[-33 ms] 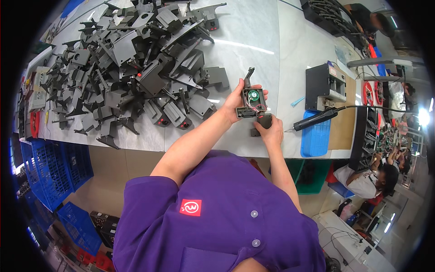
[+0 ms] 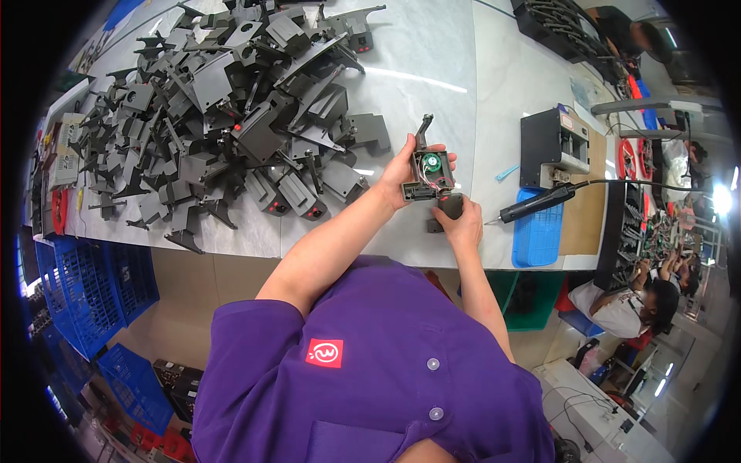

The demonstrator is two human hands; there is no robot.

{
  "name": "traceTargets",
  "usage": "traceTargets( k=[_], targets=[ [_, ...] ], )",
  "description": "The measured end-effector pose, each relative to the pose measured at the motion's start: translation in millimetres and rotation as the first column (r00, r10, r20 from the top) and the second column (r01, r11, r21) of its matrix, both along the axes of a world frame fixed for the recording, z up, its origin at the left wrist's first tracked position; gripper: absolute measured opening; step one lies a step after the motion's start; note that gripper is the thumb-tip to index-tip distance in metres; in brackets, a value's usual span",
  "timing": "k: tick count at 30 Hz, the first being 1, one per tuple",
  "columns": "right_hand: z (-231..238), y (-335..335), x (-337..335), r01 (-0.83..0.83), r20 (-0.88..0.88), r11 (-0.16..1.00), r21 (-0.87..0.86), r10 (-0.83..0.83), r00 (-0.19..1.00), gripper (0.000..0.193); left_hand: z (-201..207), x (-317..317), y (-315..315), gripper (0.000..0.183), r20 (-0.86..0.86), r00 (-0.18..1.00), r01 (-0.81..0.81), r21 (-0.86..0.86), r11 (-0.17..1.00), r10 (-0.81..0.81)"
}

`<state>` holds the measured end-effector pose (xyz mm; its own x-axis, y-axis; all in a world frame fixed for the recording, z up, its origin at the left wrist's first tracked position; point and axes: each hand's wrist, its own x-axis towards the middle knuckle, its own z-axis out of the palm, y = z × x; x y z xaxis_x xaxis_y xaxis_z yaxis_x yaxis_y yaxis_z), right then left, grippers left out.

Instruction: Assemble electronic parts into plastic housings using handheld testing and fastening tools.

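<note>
My left hand [image 2: 397, 174] is closed round a dark grey plastic housing [image 2: 421, 190] whose inside faces up. A round green part [image 2: 431, 163] and thin red and white wires show within it, and a bracket arm sticks out at its far end. Just nearer to me, my right hand [image 2: 463, 224] grips a smaller dark grey cover [image 2: 449, 205] with a red spot on it, held close against the housing. Whether the wires join the two pieces I cannot tell. To the right of my hands lies a black electric screwdriver [image 2: 538, 202], its tip pointing towards them.
A large heap of grey plastic housings [image 2: 208, 166] covers the table's left side. The screwdriver rests across a blue basket [image 2: 536, 241], with its cable running right. Behind it stands a black boxy device [image 2: 544, 147]. Another person [image 2: 637, 305] sits at the far right.
</note>
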<state>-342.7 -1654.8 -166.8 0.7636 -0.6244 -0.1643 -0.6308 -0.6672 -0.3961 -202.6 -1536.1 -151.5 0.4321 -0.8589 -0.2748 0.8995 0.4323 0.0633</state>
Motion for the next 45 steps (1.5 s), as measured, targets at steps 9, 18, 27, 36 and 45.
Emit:
traceTargets(
  k=[9,18,27,36,45],
  targets=[
    [-6,-1,-4,0.005,-0.01,1.0,0.009,-0.005,1.0,0.071,1,-1,1,0.058,0.039,0.996,0.087,-0.03,0.996,-0.086],
    [-9,2,-8,-0.027,0.002,0.998,-0.055,0.027,1.0,0.07,-1,-3,-2,0.056,0.089,0.992,0.097,-0.044,0.994,-0.093],
    [-8,1,-9,-0.022,0.008,0.999,-0.045,0.022,1.0,0.071,-5,-3,-2,0.052,0.147,0.984,0.09,0.099,0.991,-0.104],
    [-4,-5,-9,-0.003,0.074,1.0,-0.007,0.004,0.997,0.066,-2,-3,2,0.053,0.158,0.981,0.087,0.136,0.987,-0.109],
    [31,-4,4,-0.033,0.532,0.806,0.591,-0.359,0.767,0.018,2,-7,2,0.054,0.187,0.977,0.072,0.185,0.98,-0.107]
  ],
)
